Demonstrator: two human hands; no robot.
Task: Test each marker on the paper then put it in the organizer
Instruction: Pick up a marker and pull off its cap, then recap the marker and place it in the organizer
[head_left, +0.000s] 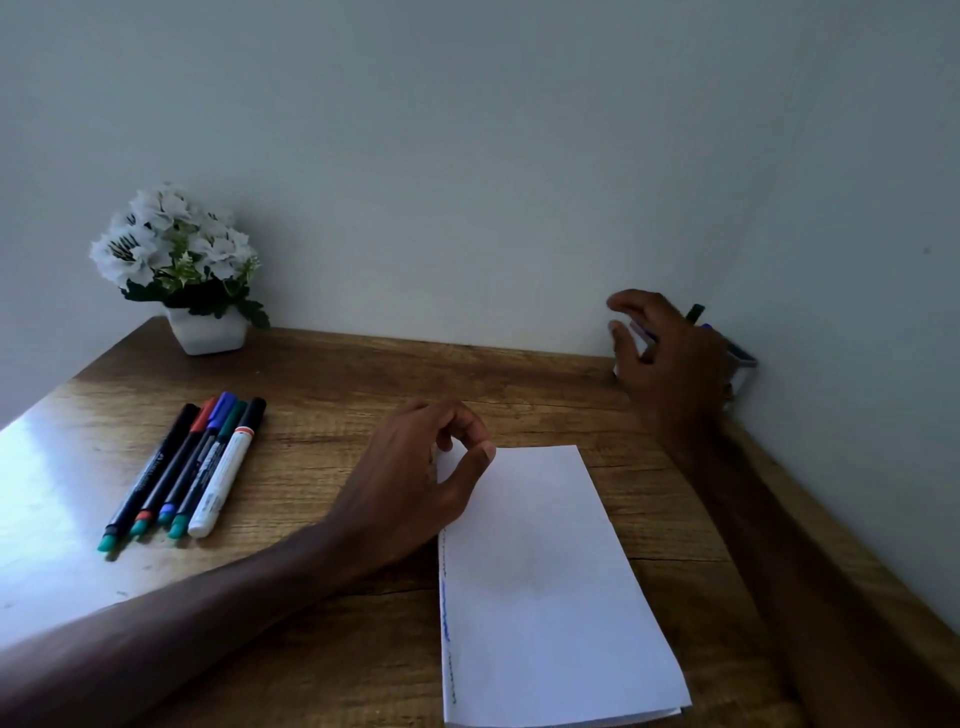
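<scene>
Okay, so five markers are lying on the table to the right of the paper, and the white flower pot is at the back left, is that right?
Not quite: the five markers lie left of the paper, not right of it, as the head view shows. The white flower pot is at the back left of the table.
</scene>
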